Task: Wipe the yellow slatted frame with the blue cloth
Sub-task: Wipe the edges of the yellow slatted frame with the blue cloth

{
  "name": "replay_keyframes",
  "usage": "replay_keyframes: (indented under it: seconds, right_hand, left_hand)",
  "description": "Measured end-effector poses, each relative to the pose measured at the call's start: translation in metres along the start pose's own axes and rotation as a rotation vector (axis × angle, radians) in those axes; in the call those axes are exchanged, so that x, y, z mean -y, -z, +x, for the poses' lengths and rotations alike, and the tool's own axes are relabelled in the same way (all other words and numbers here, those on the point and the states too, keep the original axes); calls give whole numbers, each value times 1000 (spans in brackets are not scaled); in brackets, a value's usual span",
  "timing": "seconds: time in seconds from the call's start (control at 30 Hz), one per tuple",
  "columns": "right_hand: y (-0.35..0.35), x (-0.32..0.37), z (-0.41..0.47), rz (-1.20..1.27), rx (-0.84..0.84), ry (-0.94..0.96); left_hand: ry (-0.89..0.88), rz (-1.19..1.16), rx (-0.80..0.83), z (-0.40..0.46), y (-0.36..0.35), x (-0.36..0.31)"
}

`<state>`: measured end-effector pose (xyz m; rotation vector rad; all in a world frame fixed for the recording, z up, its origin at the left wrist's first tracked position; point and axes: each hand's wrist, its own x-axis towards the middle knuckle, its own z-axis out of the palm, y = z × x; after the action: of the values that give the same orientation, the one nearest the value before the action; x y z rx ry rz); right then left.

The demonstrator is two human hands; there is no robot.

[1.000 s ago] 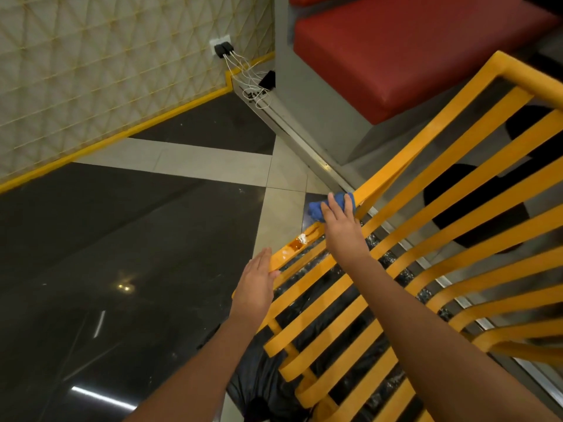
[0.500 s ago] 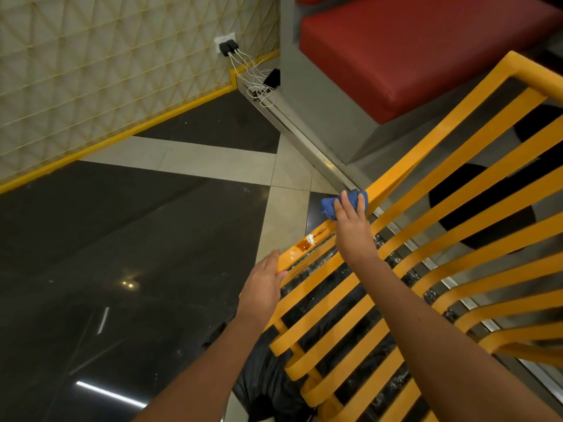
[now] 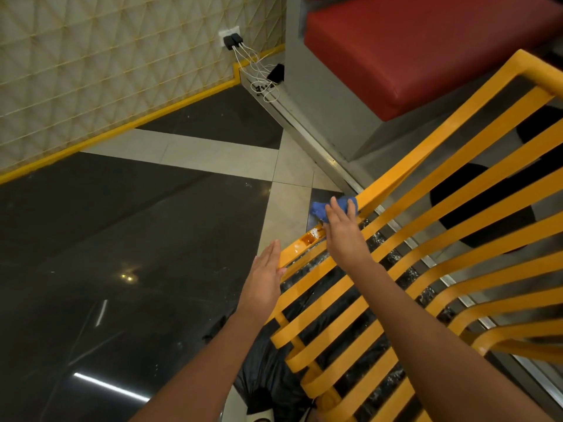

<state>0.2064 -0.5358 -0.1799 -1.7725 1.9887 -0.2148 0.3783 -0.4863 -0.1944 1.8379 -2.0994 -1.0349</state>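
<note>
**Cloth on the outer rail, stroke axis diagonal**

Right hand (image 3: 342, 229), fingers extended, presses the blue cloth (image 3: 323, 210) onto the outer rail of the yellow slatted frame (image 3: 426, 166). Left hand (image 3: 264, 280), flat and nearer, steadies the rail's lower end. The rail runs up-right, away from both hands.

The right hand (image 3: 342, 233) and the crumpled blue cloth (image 3: 323, 208) under its fingers now sit a little farther up the outer rail of the yellow slatted metal frame (image 3: 426, 190) than a second ago. The left hand (image 3: 263, 278) now lies flatter, fingers straighter along the rail's lower end, no longer curled.
</note>
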Motion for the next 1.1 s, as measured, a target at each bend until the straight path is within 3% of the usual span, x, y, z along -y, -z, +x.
replay_keyframes:
  seconds: [0.3, 0.43, 0.53, 0.7, 0.8, 0.93, 1.1]
  right_hand:
    - [-5, 6, -18, -209, 177, 168]
    - [-20, 7, -16, -433, 148, 173]
    - [-14, 6, -17, -396, 134, 186]
    - [14, 1, -12, -82, 179, 139]
    - [3, 13, -15, -166, 125, 88]
    - [-23, 37, -41, -348, 105, 140]
    - [-10, 28, -37, -404, 109, 180]
  left_hand:
    - [88, -37, 24, 0, 0, -1]
    - [100, -25, 25, 1, -1, 0]
    - [94, 3, 20, 1, -1, 0]
    - [86, 8, 24, 1, -1, 1]
    - [86, 19, 43, 2, 0, 1]
    - [63, 23, 90, 3, 3, 3]
    - [72, 25, 75, -3, 4, 8]
